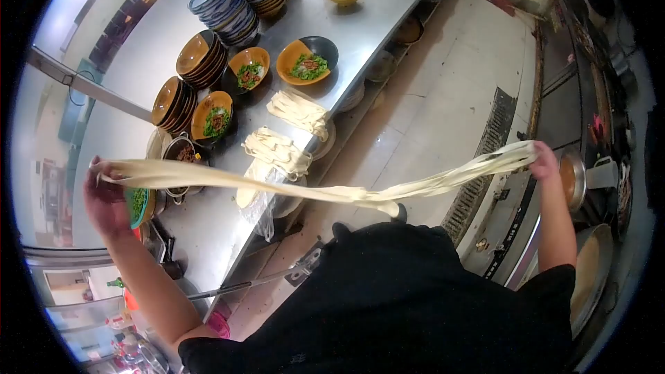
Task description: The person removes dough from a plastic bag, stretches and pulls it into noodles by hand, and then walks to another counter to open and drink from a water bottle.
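A long bundle of pale noodle dough (353,195) stretches across the view between my two hands, sagging in the middle. My left hand (107,197) is closed on its left end, high over the counter's near side. At the far right my right hand (545,161) grips the other end, beside the stove. Below the dough, two folded piles of flat noodles, a nearer one (277,152) and a farther one (299,112), lie at the counter's edge. A clear plastic bag (267,211) hangs partly over that edge.
The steel counter (374,21) bears stacked bowls (225,10), several bowls with greens, such as one orange bowl (213,116), and a pot (181,149). On the right stands the stove (512,235) with a wide pan (592,270). A floor grate (485,159) runs beside it.
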`<state>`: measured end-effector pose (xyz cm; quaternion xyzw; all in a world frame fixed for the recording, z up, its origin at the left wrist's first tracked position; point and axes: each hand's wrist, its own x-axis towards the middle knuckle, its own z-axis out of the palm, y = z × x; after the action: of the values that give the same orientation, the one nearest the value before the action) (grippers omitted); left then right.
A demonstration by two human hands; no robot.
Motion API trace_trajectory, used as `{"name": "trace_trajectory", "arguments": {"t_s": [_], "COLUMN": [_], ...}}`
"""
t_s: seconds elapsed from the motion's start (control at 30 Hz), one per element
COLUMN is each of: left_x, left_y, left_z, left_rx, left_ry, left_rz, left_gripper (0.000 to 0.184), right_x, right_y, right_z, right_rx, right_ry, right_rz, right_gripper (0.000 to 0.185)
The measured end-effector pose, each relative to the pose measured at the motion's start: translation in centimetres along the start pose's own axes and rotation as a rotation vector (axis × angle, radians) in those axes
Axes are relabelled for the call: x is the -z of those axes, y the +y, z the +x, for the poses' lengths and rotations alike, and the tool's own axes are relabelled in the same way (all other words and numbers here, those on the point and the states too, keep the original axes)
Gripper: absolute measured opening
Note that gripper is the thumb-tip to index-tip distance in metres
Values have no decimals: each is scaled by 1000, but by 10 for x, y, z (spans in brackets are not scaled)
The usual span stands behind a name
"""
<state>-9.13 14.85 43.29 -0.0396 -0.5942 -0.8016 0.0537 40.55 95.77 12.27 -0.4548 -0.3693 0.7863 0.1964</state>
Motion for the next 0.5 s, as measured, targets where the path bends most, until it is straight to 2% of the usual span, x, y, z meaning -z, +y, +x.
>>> {"name": "trace_trajectory", "arguments": {"t_s": [0.03, 0.1, 0.17, 0.2, 0.23, 0.27, 0.33, 0.37, 0.47, 0.5], "left_x": [-19, -73, -131, -150, -174, -191, -222, -234, -253, -255], "left_y": [-3, -19, -44, -64, -75, -97, -130, -145, -162, -161], "left_z": [-19, -77, -122, -139, -156, -166, -193, -199, -216, -217], "left_rx": [70, 41, -35, -3, 229, 289, 366, 373, 350, 277], "left_ry": [-143, -292, -710, -835, -935, -1059, -1089, -1155, -1133, -1131], "left_rz": [-31, 144, 271, 298, 262, 291, 294, 293, 308, 438], "left_gripper": [36, 37, 35, 34, 33, 33, 32, 30, 29, 32], "right_x": [-77, -132, -203, -235, -265, -293, -337, -353, -374, -377], "right_y": [7, 41, 59, 63, 68, 70, 69, 74, 83, 84], "right_z": [-51, -71, -111, -131, -151, -169, -204, -215, -231, -233], "right_rx": [-97, -117, -163, -199, -165, -129, -154, -113, 20, 97], "right_ry": [-76, -262, -470, -600, -632, -662, -780, -775, -726, -693], "right_rz": [-90, -140, -76, 7, 3, 0, 68, 63, -2, -65], "right_gripper": [22, 23, 21, 20, 20, 21, 23, 24, 26, 27]}}
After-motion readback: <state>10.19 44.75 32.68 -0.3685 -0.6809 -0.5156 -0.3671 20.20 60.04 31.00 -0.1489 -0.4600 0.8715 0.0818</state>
